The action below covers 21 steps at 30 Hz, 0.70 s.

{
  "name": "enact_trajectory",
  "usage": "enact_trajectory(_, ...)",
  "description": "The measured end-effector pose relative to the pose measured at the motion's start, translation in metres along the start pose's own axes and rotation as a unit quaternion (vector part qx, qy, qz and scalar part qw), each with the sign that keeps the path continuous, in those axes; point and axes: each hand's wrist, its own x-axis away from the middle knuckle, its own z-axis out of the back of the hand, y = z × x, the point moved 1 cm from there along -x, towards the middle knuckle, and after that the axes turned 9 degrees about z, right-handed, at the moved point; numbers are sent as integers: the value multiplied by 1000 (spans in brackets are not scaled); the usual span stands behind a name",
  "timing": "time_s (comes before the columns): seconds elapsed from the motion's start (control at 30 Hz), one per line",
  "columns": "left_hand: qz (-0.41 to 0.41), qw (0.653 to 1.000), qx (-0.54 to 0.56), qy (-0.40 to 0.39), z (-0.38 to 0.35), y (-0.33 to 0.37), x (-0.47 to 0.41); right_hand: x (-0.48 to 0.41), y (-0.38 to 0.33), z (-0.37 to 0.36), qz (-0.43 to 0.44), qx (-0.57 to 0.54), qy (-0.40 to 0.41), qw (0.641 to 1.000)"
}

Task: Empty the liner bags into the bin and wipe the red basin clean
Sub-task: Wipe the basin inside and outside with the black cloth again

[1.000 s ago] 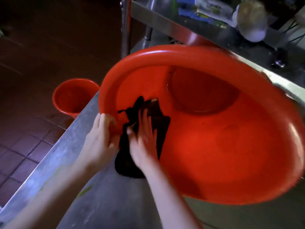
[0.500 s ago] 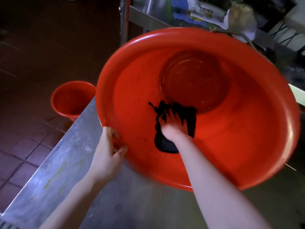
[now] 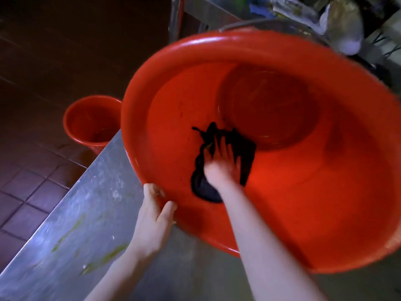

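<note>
The red basin (image 3: 303,203) stands tilted on the steel table (image 3: 86,218), mouth towards the viewer, its left side overhanging the table edge. Inside are a black cloth (image 3: 246,148) and a few dark specks on the left inner wall. The right hand (image 3: 219,169) presses the cloth against the inner wall, fingers spread and straight. The left hand (image 3: 154,220) grips the basin's near-left rim, thumb inside, fingers curled beneath. A red bucket (image 3: 86,114) stands on the tiled floor (image 3: 26,187) to the left; its contents cannot be made out. Printed packaging on the far shelf (image 3: 208,11) is too blurred to read.
</note>
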Motion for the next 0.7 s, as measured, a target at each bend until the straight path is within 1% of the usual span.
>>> enact_trajectory(0.03, 11, 1000, 13, -1, -2, 0, 0, -18, 7, 3, -14, -2, -9, 1000)
enact_trajectory(0.1, 39, 999, 23, -7, -2, 2, -3, -43, 14, 6, -15, -8, -15, 1000)
enact_trajectory(0.13, 55, 998, 4, -11, -1, 1, -5, -49, 15, 5, -7, -10, -14, 1000)
enact_trajectory(0.2, 63, 994, -84, -7, 8, 0, -8, -52, 17, 1, 7, -10, -3, 1000)
enact_trajectory(0.27, 6, 980, -192, 49, 23, 8, -11, -50, 19, -3, 13, -3, 14, 1000)
enact_trajectory(0.33, -104, 943, -282, 143, 41, 26, -17, -49, 20, -6, 15, 5, 10, 1000)
enact_trajectory(0.37, -165, 921, -301, 182, 48, 38, -24, -51, 22, -6, 17, 10, 4, 1000)
enact_trajectory(0.4, -213, 904, -312, 202, 53, 51, -31, -54, 23, -5, 21, 18, -3, 1000)
enact_trajectory(0.47, -261, 888, -328, 189, 61, 71, -46, -61, 29, 1, 31, 37, -22, 999)
enact_trajectory(0.53, -287, 885, -334, 150, 66, 74, -58, -66, 37, 7, 42, 57, -31, 997)
enact_trajectory(0.6, -308, 884, -331, 121, 68, 65, -66, -62, 44, 9, 41, 76, -22, 996)
enact_trajectory(0.67, -300, 898, -307, 103, 61, 48, -70, -49, 45, 13, 16, 104, -24, 994)
enact_trajectory(0.7, -273, 912, -290, 97, 55, 37, -69, -39, 42, 14, 9, 124, -34, 992)
